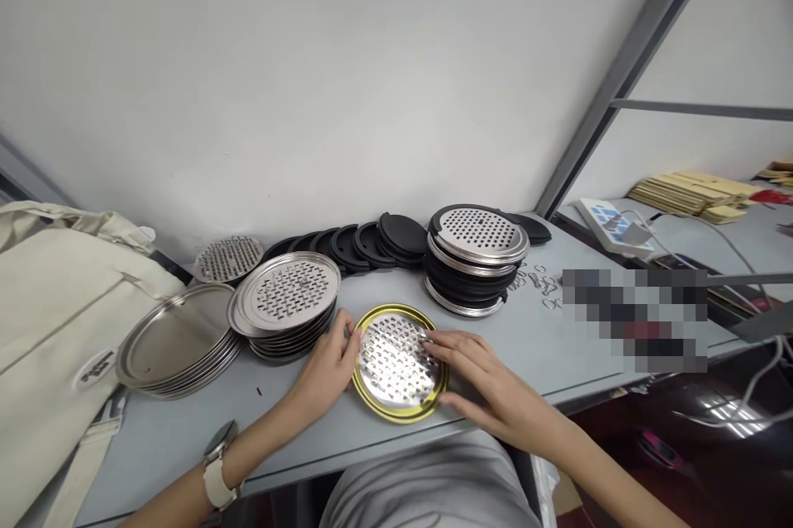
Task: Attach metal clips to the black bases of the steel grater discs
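Note:
A round metal grater plate with a shiny perforated middle and a yellow rim lies on the grey table in front of me. My left hand grips its left edge, fingers closed and thumb at the rim. Over the right edge, my right hand rests with fingers stretched onto the perforated face and thumb apart by the lower rim. Just beyond my left hand stands a stack of silver grater plates. Behind my right hand, a taller stack of grater plates and black rings stands upright.
Round metal trays are stacked at left, beside a cream bag. Another grater and overlapping black discs line the wall. Small metal loops lie right. A power strip and wooden boards lie beyond the frame post.

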Tool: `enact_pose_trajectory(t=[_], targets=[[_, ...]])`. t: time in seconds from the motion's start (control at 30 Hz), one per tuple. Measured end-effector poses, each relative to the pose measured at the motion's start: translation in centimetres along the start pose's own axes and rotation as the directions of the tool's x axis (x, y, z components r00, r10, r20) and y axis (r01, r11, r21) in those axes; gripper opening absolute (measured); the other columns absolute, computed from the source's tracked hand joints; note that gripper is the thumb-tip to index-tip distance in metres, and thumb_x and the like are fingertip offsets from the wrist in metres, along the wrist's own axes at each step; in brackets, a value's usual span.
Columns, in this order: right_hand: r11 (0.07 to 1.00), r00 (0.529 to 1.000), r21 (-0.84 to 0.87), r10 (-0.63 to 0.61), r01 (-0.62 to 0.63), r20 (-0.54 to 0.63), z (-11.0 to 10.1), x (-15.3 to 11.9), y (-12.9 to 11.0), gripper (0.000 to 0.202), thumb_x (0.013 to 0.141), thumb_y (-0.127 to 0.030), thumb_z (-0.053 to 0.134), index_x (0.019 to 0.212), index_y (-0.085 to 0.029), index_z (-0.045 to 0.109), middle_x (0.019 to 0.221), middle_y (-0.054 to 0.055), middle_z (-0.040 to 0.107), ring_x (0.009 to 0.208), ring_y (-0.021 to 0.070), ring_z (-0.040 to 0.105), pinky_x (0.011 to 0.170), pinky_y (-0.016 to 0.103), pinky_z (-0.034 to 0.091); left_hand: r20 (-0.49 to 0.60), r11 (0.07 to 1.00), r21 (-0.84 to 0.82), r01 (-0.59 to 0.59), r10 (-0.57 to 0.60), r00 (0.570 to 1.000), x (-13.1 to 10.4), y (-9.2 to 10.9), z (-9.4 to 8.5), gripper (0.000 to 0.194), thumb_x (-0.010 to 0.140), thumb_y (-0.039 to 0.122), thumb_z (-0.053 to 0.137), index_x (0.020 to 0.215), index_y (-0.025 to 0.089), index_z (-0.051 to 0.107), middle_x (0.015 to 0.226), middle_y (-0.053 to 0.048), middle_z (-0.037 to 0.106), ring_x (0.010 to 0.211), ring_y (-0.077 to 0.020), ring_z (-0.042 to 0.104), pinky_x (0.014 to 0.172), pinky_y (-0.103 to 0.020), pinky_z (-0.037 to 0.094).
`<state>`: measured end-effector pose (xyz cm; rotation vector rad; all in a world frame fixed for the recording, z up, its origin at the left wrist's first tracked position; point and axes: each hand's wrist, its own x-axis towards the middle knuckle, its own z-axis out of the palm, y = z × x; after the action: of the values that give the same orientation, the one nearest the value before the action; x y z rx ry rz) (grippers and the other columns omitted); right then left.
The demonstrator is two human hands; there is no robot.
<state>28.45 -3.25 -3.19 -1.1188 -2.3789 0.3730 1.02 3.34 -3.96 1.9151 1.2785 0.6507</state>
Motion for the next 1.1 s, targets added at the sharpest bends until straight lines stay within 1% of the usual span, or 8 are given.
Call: enact_pose_trajectory(t=[0.1, 0.23, 0.4, 0.6, 0.73, 0.83, 0.97, 1.1], targets=[[0.998, 0.996, -0.038, 0.048, -0.051, -0.069, 0.0, -0.3, 0.4, 0.038, 0.097, -0.03, 0.051, 0.135, -0.023, 0.049, 0.136, 0.014, 0.052, 0.128, 0.0271, 0.048, 0.104, 0.043, 0.046, -0.071, 0.999, 0.045, -0.002, 0.005, 0.997, -0.3, 0.5, 0.0, 0.021, 0.101, 0.042, 0.027, 0.107, 0.023, 0.035, 0.053, 0.009, 0.045, 0.046, -0.0173, 0.053, 0.051, -0.026, 0.039], [0.994, 0.995, -0.097, 0.033, -0.042, -0.096, -0.1, -0.5, 0.8, 0.034, 0.098, -0.025, 0.047, 0.132, -0.022, 0.05, 0.13, 0.015, 0.052, 0.123, 0.0271, 0.051, 0.1, 0.042, 0.049, -0.119, 0.936, 0.345, -0.07, 0.118, 0.986, -0.7, 0.8, -0.2, 0.026, 0.102, 0.037, 0.029, 0.121, 0.02, 0.036, 0.058, 0.005, 0.051, 0.055, -0.0214, 0.061, 0.056, -0.029, 0.04], [0.986, 0.991, -0.164, -0.009, -0.013, -0.13, -0.7, 0.0, 1.3, 0.033, 0.097, -0.022, 0.047, 0.13, -0.019, 0.049, 0.126, 0.016, 0.053, 0.119, 0.0269, 0.053, 0.096, 0.04, 0.05, -0.022, 0.745, 0.623, -0.238, 0.32, 0.947, -0.7, 0.5, -0.4, 0.018, 0.103, 0.025, 0.027, 0.112, 0.018, 0.042, 0.052, 0.006, 0.05, 0.046, -0.0201, 0.058, 0.048, -0.027, 0.031], [0.987, 0.987, -0.142, -0.095, 0.077, -0.129, -1.4, 3.3, 1.8, 0.029, 0.098, -0.018, 0.045, 0.126, -0.017, 0.051, 0.12, 0.015, 0.056, 0.11, 0.0252, 0.055, 0.092, 0.038, 0.048, 0.153, 0.609, 0.649, -0.457, 0.483, 0.862, 0.7, 1.6, 0.5, 0.016, 0.097, 0.014, 0.032, 0.1, 0.017, 0.048, 0.071, -0.003, 0.061, 0.059, -0.0206, 0.061, 0.053, -0.029, 0.036], [0.995, 0.991, 0.08, -0.044, 0.055, -0.128, -0.9, 8.2, 1.4, 0.019, 0.099, -0.02, 0.039, 0.107, -0.018, 0.056, 0.097, 0.008, 0.06, 0.09, 0.0205, 0.057, 0.08, 0.034, 0.047, 0.193, 0.575, 0.635, -0.517, 0.53, 0.826, 1.8, 2.4, 1.6, 0.013, 0.093, 0.015, 0.038, 0.089, 0.018, 0.049, 0.071, -0.003, 0.061, 0.061, -0.0212, 0.06, 0.055, -0.031, 0.039], [0.938, 0.993, 0.346, 0.074, -0.037, -0.094, 0.3, 12.4, 1.0, 0.021, 0.1, -0.028, 0.04, 0.085, -0.019, 0.053, 0.075, 0.001, 0.056, 0.069, 0.0148, 0.053, 0.066, 0.027, 0.043, 0.166, 0.565, 0.644, -0.516, 0.556, 0.815, 2.1, 2.1, 1.9, 0.014, 0.091, 0.014, 0.039, 0.083, 0.018, 0.049, 0.067, -0.003, 0.06, 0.057, -0.0199, 0.059, 0.054, -0.032, 0.04], [0.745, 0.986, 0.647, 0.148, -0.165, 0.081, 2.3, 17.1, 0.8, 0.034, 0.097, -0.047, 0.044, 0.079, -0.018, 0.051, 0.062, -0.002, 0.054, 0.055, 0.0111, 0.047, 0.052, 0.023, 0.036, 0.028, 0.64, 0.598, -0.482, 0.585, 0.811, 2.6, 0.2, 1.9, 0.018, 0.091, 0.015, 0.038, 0.078, 0.019, 0.051, 0.06, -0.002, 0.057, 0.05, -0.0183, 0.056, 0.048, -0.032, 0.037], [0.563, 0.95, 0.766, 0.198, -0.31, 0.239, 4.0, 19.8, 1.1, 0.055, 0.082, -0.073, 0.049, 0.075, -0.018, 0.051, 0.052, -0.006, 0.048, 0.042, 0.007, 0.037, 0.042, 0.02, 0.028, -0.031, 0.696, 0.478, -0.536, 0.623, 0.782, 3.2, -2.6, 2.4, 0.023, 0.095, 0.022, 0.044, 0.077, 0.017, 0.058, 0.055, 0.0, 0.056, 0.045, -0.0142, 0.053, 0.043, -0.027, 0.039]])
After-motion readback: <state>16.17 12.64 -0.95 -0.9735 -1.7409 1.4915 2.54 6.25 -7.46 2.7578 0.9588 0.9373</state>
